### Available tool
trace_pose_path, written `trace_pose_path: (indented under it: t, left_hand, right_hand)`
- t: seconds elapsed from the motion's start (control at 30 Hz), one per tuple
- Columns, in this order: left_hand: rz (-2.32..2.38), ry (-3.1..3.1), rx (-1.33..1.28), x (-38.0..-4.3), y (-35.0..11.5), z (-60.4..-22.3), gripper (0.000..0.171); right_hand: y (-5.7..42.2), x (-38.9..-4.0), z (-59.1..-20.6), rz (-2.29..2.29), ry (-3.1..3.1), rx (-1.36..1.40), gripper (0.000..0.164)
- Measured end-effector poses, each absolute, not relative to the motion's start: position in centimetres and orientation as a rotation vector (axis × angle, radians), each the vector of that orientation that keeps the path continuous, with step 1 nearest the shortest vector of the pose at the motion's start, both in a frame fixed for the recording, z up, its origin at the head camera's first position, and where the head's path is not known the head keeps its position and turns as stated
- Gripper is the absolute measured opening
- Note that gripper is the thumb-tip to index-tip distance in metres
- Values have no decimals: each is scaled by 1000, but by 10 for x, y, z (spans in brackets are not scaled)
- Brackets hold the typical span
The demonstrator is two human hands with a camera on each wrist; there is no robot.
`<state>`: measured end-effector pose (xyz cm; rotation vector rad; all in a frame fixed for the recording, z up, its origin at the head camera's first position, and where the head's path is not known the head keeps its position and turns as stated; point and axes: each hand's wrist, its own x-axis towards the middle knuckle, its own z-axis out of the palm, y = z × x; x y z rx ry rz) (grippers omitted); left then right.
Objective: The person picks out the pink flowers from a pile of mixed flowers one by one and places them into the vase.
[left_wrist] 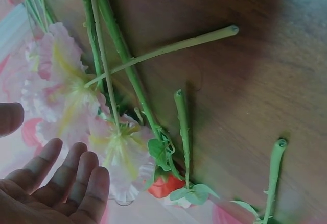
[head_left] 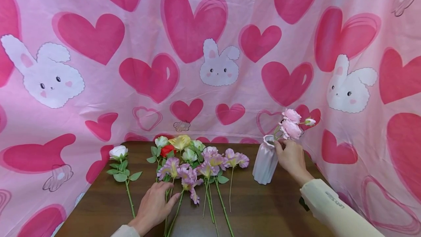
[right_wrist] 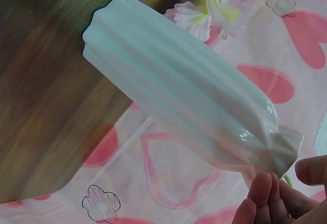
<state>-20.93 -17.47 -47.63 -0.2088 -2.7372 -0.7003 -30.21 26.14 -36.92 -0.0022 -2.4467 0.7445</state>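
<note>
At the right of the table stands a white fluted vase (head_left: 265, 162), seen large in the right wrist view. A stem of pink peony-like flowers (head_left: 291, 128) rises at its mouth. My right hand (head_left: 292, 159) is at the vase's rim, thumb and fingers curled about the green stem, touching the rim; my fingers partly hide the contact. My left hand (head_left: 154, 203) hovers over the stems of purple iris-like flowers (head_left: 189, 178), fingers relaxed and holding nothing. Its fingertips are close to the petals (left_wrist: 69, 99) in the left wrist view.
White roses (head_left: 189, 154), a red rose (head_left: 168, 150) and a yellow flower (head_left: 179, 142) lie bunched behind the irises. A single white rose (head_left: 118, 152) lies at the left. Pink heart-print cloth (head_left: 194, 94) hangs around the wooden table (head_left: 256, 211).
</note>
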Motion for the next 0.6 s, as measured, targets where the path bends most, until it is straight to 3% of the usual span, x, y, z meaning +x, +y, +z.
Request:
trace_pose_path:
  t: [0.6]
  left_hand:
    - [-665, -2748, -141, -211, -178, -477, 17]
  right_hand:
    - [247, -288, -378, 775, -2270, 33, 14]
